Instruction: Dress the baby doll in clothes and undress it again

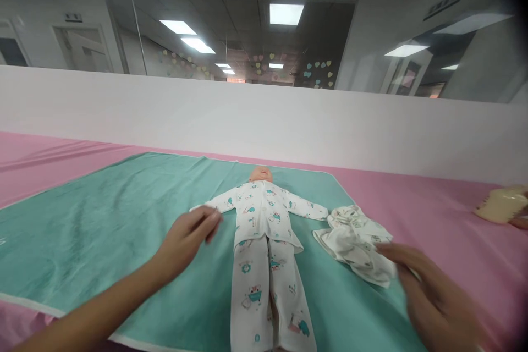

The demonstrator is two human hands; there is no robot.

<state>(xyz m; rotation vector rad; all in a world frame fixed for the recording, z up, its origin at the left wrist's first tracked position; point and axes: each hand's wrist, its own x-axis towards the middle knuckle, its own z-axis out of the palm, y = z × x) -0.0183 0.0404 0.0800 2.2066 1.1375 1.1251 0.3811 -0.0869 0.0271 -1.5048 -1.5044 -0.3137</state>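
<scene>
A baby doll (260, 174) lies on its back on a green blanket (136, 220), its arms spread to the sides. It wears a white printed top (264, 212) and matching trousers (251, 297). My left hand (192, 236) hovers beside the doll's sleeve on the left, its fingers loosely bent and holding nothing. To the right of the doll is a crumpled bundle of white printed baby clothes (358, 245). My right hand (433, 291), slightly blurred, reaches over the bundle's right edge with fingers apart; whether it touches the cloth I cannot tell.
Pink cloth (421, 209) covers the surface around the blanket. At the far right edge, another person's hand (520, 222) is beside a pale yellow object (501, 203), perhaps a bottle. A low white wall (247, 121) runs along the back, with mirrors or glass above it.
</scene>
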